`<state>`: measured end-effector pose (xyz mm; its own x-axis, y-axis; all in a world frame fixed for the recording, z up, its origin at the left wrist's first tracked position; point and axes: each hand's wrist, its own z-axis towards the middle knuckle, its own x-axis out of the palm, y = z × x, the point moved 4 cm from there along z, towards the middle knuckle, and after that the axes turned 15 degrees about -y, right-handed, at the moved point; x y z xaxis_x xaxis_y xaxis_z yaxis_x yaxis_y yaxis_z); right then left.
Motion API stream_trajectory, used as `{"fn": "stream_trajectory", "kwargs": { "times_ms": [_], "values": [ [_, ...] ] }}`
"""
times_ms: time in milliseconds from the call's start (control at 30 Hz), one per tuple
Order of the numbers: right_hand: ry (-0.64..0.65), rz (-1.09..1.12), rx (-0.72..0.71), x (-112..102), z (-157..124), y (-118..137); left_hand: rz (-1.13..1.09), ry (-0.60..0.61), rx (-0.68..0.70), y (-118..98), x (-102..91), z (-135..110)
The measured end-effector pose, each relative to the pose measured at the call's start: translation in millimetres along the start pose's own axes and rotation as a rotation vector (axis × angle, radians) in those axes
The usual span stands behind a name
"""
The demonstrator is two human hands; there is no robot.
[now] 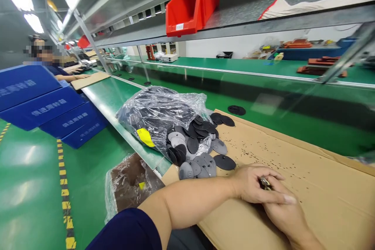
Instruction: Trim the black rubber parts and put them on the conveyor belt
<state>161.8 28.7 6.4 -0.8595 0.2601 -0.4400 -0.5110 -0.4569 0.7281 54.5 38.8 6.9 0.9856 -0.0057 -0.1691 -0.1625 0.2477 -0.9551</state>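
My left hand (252, 183) lies over my right hand (284, 215) above the brown cardboard sheet (328, 168), the two touching. Between them shows the metal head of a small tool (265, 183), perhaps nippers; its handles are hidden, and my right hand appears closed around it. The left fingers are curled, and whatever they hold is covered. Just beyond my left wrist lies a black oval disc (225, 161). Grey discs (202, 165) overlap nearby, and a heap of black and grey discs (191, 134) spills from a clear plastic bag (158, 105) with a yellow label.
Black specks (263, 152) are scattered over the cardboard. Another disc (236, 110) sits on the green bench (281, 125). Below the bench edge stands a plastic-lined box (129, 181). Blue crates (58, 103) are stacked at left, beside another person. A red bin (187, 11) overhangs the shelf.
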Motion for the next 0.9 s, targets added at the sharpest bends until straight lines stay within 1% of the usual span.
{"fn": "stream_trajectory", "kwargs": {
  "times_ms": [100,133,267,333,467,567,733,900],
  "values": [
    [-0.003,0.074,-0.009,2,-3,6,-0.027,-0.011,0.126,-11,-2.2,-3],
    [-0.010,0.102,-0.005,2,-4,8,-0.034,-0.009,0.141,-13,-2.8,-4],
    [-0.010,0.194,0.028,4,-9,14,-0.029,0.007,0.115,-16,-4.0,-8],
    [-0.018,0.211,0.019,4,-11,15,-0.039,0.015,0.140,-16,-4.0,-9],
    [0.042,0.155,0.030,4,-13,14,-0.021,0.010,0.184,-15,-2.9,-9],
    [0.060,0.122,0.041,3,-14,15,-0.010,0.011,0.196,-15,-2.5,-10],
    [0.034,0.134,0.013,3,-12,16,0.010,0.025,0.199,-15,-3.3,-10],
    [0.012,0.102,-0.008,2,-11,17,0.012,0.024,0.230,-12,-3.6,-8]
  ]
}}
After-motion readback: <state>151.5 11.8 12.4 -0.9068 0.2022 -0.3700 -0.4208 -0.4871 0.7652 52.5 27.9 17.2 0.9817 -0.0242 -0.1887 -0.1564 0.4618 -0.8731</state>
